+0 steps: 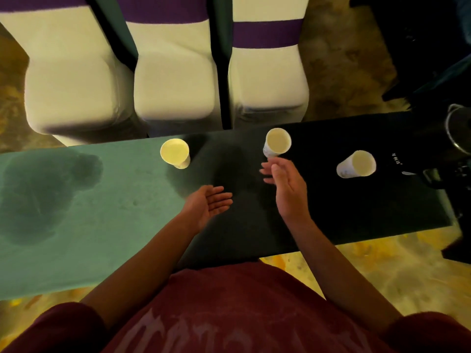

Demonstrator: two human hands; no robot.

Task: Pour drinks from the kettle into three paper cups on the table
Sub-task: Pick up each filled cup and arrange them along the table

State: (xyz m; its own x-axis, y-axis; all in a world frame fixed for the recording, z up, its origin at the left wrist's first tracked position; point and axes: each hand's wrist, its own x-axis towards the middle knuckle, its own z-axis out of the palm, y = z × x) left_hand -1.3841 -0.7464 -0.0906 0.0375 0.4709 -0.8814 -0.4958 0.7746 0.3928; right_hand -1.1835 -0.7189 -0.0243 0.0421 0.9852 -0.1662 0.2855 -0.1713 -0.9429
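Observation:
Three white paper cups stand upright on the green table point(102, 200): a left cup point(175, 153), a middle cup point(277, 141) and a right cup point(356, 164). My right hand point(285, 189) hovers just in front of the middle cup, fingers apart, holding nothing. My left hand point(207, 203) is palm up over the table's middle, also empty. At the far right edge a metal kettle point(458, 128) is partly cut off by the frame.
Three white chairs with purple bands point(173, 80) stand close behind the table. A dark wet-looking patch point(43, 194) marks the cloth at left. Dark items point(433, 177) lie on the table's right end beside the kettle.

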